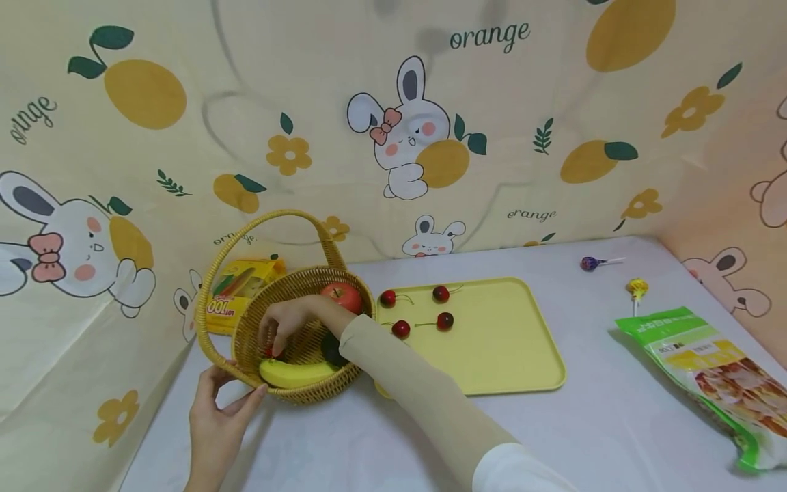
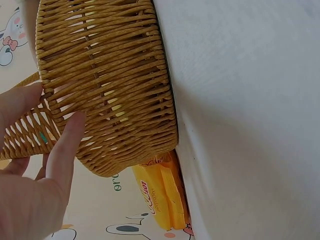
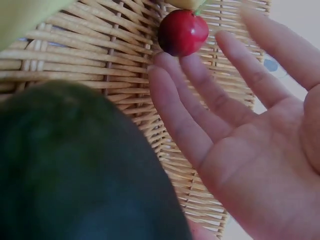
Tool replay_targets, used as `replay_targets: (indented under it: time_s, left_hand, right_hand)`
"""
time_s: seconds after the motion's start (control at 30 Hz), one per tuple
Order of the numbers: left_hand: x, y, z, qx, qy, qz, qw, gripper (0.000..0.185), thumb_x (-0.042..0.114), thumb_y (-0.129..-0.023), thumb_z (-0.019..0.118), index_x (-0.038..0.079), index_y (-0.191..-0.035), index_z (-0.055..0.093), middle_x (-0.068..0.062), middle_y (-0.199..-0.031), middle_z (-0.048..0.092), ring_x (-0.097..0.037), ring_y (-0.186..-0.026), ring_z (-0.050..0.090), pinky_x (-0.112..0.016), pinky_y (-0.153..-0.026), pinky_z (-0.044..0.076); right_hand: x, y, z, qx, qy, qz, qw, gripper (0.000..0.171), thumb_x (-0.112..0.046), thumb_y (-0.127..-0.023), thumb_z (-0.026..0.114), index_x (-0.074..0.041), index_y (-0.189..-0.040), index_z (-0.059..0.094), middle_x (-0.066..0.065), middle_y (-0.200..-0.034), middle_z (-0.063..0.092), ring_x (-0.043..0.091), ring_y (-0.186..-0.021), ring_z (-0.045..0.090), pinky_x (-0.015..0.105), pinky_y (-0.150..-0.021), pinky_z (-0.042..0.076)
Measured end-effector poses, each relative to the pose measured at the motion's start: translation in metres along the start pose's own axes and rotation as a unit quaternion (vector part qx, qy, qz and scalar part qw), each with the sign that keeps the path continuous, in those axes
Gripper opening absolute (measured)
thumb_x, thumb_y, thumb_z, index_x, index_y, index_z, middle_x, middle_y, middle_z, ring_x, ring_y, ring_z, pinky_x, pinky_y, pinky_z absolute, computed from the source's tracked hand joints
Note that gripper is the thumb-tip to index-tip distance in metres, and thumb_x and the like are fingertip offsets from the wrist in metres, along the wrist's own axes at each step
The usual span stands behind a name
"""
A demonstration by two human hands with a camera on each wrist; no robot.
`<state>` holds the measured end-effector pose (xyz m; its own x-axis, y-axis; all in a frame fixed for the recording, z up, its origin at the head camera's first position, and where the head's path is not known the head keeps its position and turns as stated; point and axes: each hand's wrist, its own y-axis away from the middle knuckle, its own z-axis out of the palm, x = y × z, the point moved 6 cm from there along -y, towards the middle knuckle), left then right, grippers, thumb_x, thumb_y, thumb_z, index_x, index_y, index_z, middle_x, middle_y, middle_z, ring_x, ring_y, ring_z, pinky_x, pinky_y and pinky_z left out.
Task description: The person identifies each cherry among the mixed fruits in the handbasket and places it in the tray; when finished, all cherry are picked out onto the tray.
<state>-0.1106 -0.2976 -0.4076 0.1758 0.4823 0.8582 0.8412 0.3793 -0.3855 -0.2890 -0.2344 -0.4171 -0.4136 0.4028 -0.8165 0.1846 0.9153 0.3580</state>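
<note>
Reaching into round woven wicker basket, right hand has fingers spread straight, tips touching glossy red cherry beside smooth curved banana. Left hand grips basket rim on bench.

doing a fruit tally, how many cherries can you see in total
5. Four lie on the yellow tray. The fifth cherry is in the basket at the right hand's fingertips. More may be hidden in the basket.
</note>
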Motion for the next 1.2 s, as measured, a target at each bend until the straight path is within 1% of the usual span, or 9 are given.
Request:
replay_targets:
  time_s: [0.23, 0.4, 0.53, 0.63, 0.77, 0.83, 0.9, 0.97, 1.2]
  left_hand:
    - [-0.001, 0.0, 0.0, -0.001, -0.008, 0.003, 1.0, 0.058, -0.016, -0.076, 0.078, -0.007, -0.126, 0.048, -0.01, -0.115, 0.052, -0.013, -0.108, 0.053, -0.015, -0.072, 0.061]
    - [0.001, 0.0, 0.0, -0.005, -0.009, 0.001, 1.0, 0.057, -0.015, -0.077, 0.078, -0.007, -0.126, 0.049, -0.009, -0.115, 0.052, -0.013, -0.108, 0.053, -0.015, -0.072, 0.061]
    - [0.0, 0.0, 0.0, 0.0, -0.01, -0.004, 0.9999, 0.057, -0.015, -0.077, 0.078, -0.006, -0.126, 0.049, -0.008, -0.114, 0.052, -0.012, -0.108, 0.053, -0.014, -0.071, 0.061]
    - [-0.001, 0.0, -0.001, 0.006, -0.007, 0.002, 1.0, 0.058, -0.017, -0.075, 0.078, -0.006, -0.125, 0.05, -0.007, -0.114, 0.053, -0.012, -0.107, 0.054, -0.014, -0.07, 0.061]
    - [-0.002, 0.0, 0.001, 0.004, 0.005, 0.018, 0.9998, 0.058, -0.019, -0.074, 0.078, -0.008, -0.123, 0.05, -0.007, -0.113, 0.054, -0.014, -0.106, 0.055, -0.015, -0.071, 0.061]
    - [-0.002, 0.0, 0.002, 0.002, 0.008, 0.022, 0.9997, 0.057, -0.02, -0.073, 0.078, -0.008, -0.122, 0.05, -0.008, -0.112, 0.054, -0.014, -0.106, 0.055, -0.016, -0.071, 0.061]
    - [-0.002, 0.001, 0.002, 0.004, 0.005, 0.021, 0.9998, 0.058, -0.02, -0.073, 0.078, -0.008, -0.123, 0.05, -0.007, -0.112, 0.054, -0.014, -0.106, 0.055, -0.016, -0.071, 0.061]
    - [-0.002, 0.001, 0.002, 0.005, 0.005, 0.02, 0.9998, 0.058, -0.02, -0.073, 0.078, -0.008, -0.122, 0.05, -0.008, -0.113, 0.054, -0.014, -0.107, 0.055, -0.016, -0.071, 0.061]
    - [0.0, 0.0, 0.0, 0.012, 0.008, 0.014, 0.9998, 0.057, -0.02, -0.073, 0.077, -0.008, -0.122, 0.051, -0.007, -0.112, 0.054, -0.015, -0.106, 0.055, -0.016, -0.071, 0.061]
  right_hand:
    - [0.003, 0.006, 0.004, -0.031, -0.01, 0.035, 0.999, 0.03, 0.007, -0.09, 0.068, 0.0, -0.119, 0.069, 0.003, -0.09, 0.059, 0.011, -0.071, 0.055, 0.031, -0.071, 0.059]
    - [-0.005, 0.009, -0.002, -0.014, 0.007, -0.018, 1.0, 0.025, 0.008, -0.088, 0.068, 0.004, -0.113, 0.069, 0.004, -0.09, 0.06, 0.01, -0.076, 0.053, 0.026, -0.066, 0.055]
    - [-0.013, 0.024, -0.018, 0.025, -0.036, -0.069, 0.997, 0.027, 0.007, -0.091, 0.063, 0.006, -0.118, 0.067, 0.013, -0.104, 0.067, 0.014, -0.085, 0.061, 0.03, -0.078, 0.062]
    - [-0.02, 0.049, -0.035, 0.065, -0.059, -0.116, 0.989, 0.024, 0.003, -0.093, 0.063, 0.004, -0.117, 0.069, 0.016, -0.112, 0.069, 0.018, -0.093, 0.065, 0.033, -0.085, 0.063]
    - [-0.022, 0.1, -0.061, 0.142, -0.02, -0.183, 0.973, 0.021, 0.001, -0.09, 0.071, 0.003, -0.111, 0.069, 0.011, -0.105, 0.067, 0.018, -0.096, 0.061, 0.027, -0.086, 0.06]
    - [-0.017, 0.129, -0.07, 0.178, 0.001, -0.199, 0.964, 0.023, 0.0, -0.088, 0.074, 0.004, -0.11, 0.067, 0.008, -0.104, 0.065, 0.018, -0.097, 0.061, 0.027, -0.087, 0.059]
    - [-0.007, 0.157, -0.074, 0.2, 0.014, -0.197, 0.96, 0.025, 0.0, -0.088, 0.073, 0.004, -0.111, 0.065, 0.007, -0.104, 0.064, 0.018, -0.097, 0.061, 0.029, -0.087, 0.06]
    - [0.005, 0.183, -0.072, 0.206, 0.031, -0.185, 0.96, 0.026, 0.0, -0.089, 0.071, 0.002, -0.115, 0.065, 0.006, -0.105, 0.065, 0.018, -0.096, 0.062, 0.03, -0.087, 0.06]
    - [0.051, 0.251, -0.033, 0.184, 0.101, -0.121, 0.97, 0.025, 0.002, -0.089, 0.069, -0.001, -0.113, 0.067, 0.005, -0.109, 0.066, 0.018, -0.099, 0.063, 0.031, -0.089, 0.06]
